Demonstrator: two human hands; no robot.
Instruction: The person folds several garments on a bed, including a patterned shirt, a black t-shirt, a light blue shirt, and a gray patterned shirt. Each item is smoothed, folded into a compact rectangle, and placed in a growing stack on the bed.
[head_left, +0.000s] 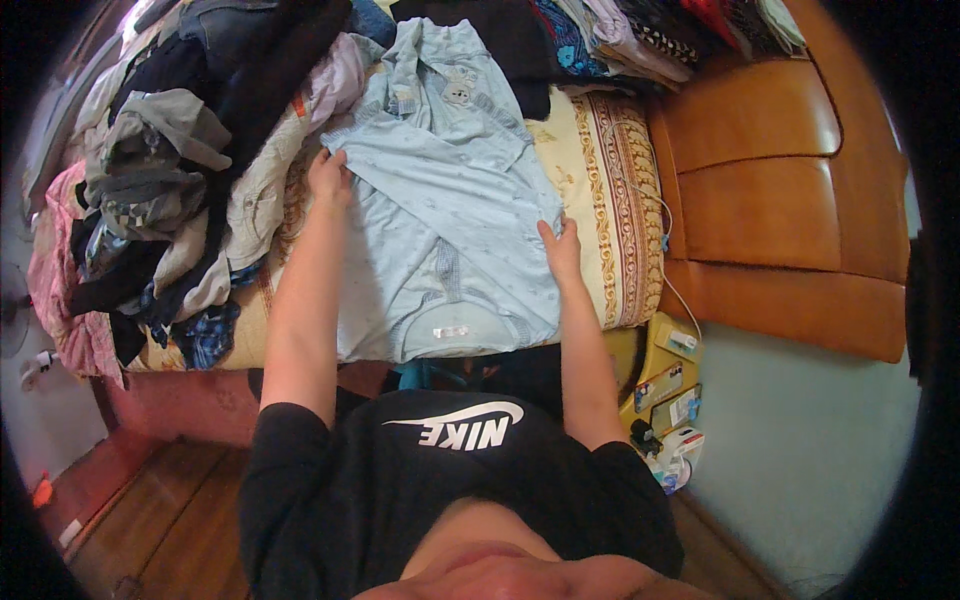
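A light-blue long-sleeved top (465, 206) lies spread on the patterned mattress, its neckline and inner label towards me. One sleeve is folded slantwise across its front. My left hand (330, 178) pinches the top's edge at the far left, by the end of that sleeve. At the right side edge, my right hand (561, 251) grips the fabric between thumb and fingers. Light-blue cloth with an animal-face print (459, 91) lies at the far end; whether it is a separate garment, I cannot tell.
Mixed clothes (157, 165) are heaped on the left. Folded garments (600, 37) are stacked at the back right. A brown leather backrest (757, 172) borders the patterned mattress (611, 210). A white cable (679, 296) runs beside it, above a yellow stand (664, 345) holding small items.
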